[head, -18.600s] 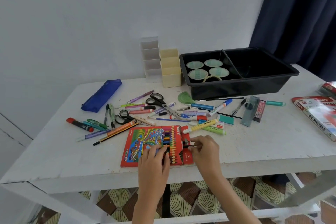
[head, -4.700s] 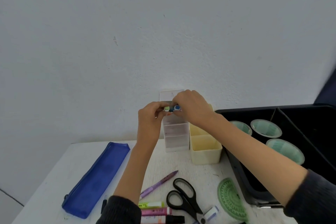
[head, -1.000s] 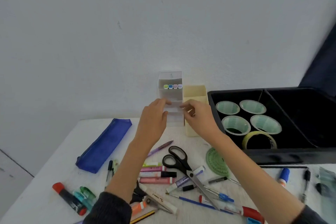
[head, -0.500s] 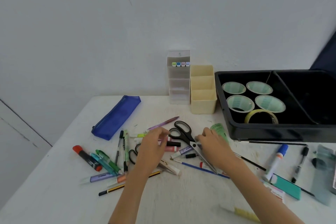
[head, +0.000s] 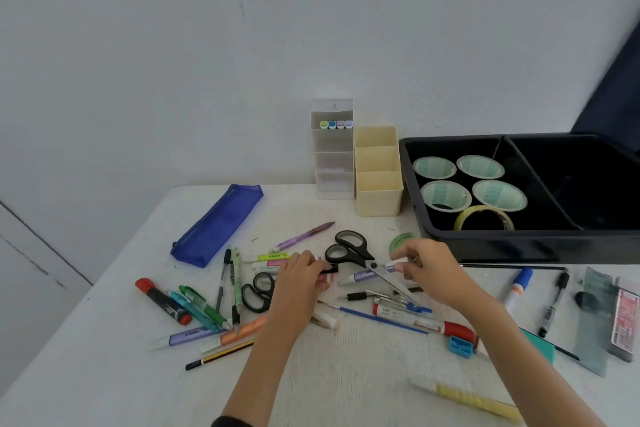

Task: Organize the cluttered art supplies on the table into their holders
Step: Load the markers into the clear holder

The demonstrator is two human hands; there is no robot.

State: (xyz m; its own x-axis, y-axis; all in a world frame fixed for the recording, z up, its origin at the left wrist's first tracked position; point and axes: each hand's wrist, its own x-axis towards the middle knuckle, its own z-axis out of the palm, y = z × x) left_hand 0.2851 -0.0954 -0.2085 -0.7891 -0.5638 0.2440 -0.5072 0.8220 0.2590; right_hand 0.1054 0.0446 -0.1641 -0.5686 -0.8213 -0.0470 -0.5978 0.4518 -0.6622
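Pens, markers and highlighters lie scattered across the white table [head: 346, 385]. My left hand [head: 299, 282] curls its fingers over a pink marker with a black cap [head: 329, 269] in the pile. Between thumb and forefinger, my right hand [head: 431, 270] pinches the end of a lilac highlighter [head: 363, 276] that lies under the blade of the large black scissors [head: 349, 250]. At the back by the wall, the clear tiered holder [head: 332, 166] has several highlighters [head: 336, 124] in its top tier. Beside it stands a cream tiered holder [head: 377, 180], which looks empty.
A black tray [head: 519, 244] with tape rolls [head: 446, 196] sits at the right. A blue pencil case [head: 218, 224] lies at the back left. Small scissors [head: 258, 291], a red-capped marker [head: 161, 302], a paintbrush [head: 381, 319] and a blue sharpener [head: 460, 347] lie around my hands.
My left hand has slid right onto the pink marker. My right hand has taken the lilac highlighter's end. A second ago both hands were up at the clear holder.
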